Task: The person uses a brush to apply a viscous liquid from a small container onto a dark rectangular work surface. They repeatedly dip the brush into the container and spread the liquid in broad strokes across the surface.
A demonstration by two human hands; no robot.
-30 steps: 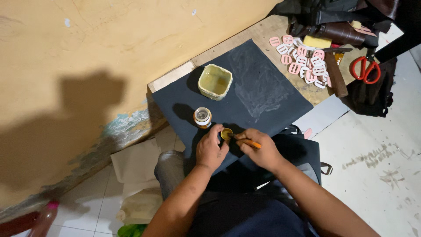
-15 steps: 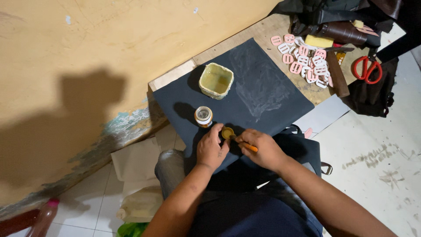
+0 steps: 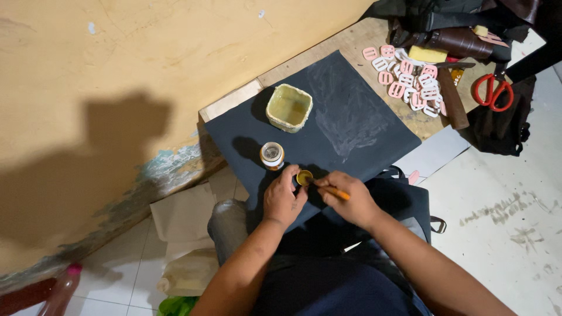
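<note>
1. Yellow wall at left; wooden tabletop point(image 3: 357, 47) carries a black sheet point(image 3: 328, 126).
2. Square pale-yellow tub point(image 3: 288, 107) sits open on the sheet; small round jar point(image 3: 272, 155) with an orange label stands near the sheet's lower edge.
3. Pink and white buckles point(image 3: 407, 79) are piled at right, red scissors point(image 3: 493, 90) beyond them.
4. Left hand point(image 3: 282, 199) pinches a small gold cap point(image 3: 304, 177), just right of the jar.
5. Right hand point(image 3: 350, 202) grips an orange stick point(image 3: 333, 191), tip at the cap; hands close together.

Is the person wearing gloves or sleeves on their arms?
No gloves. Both the left hand and the right hand are bare, and both forearms are bare too, with no sleeves, watch or bracelets showing. No rings can be made out on the fingers.
</note>
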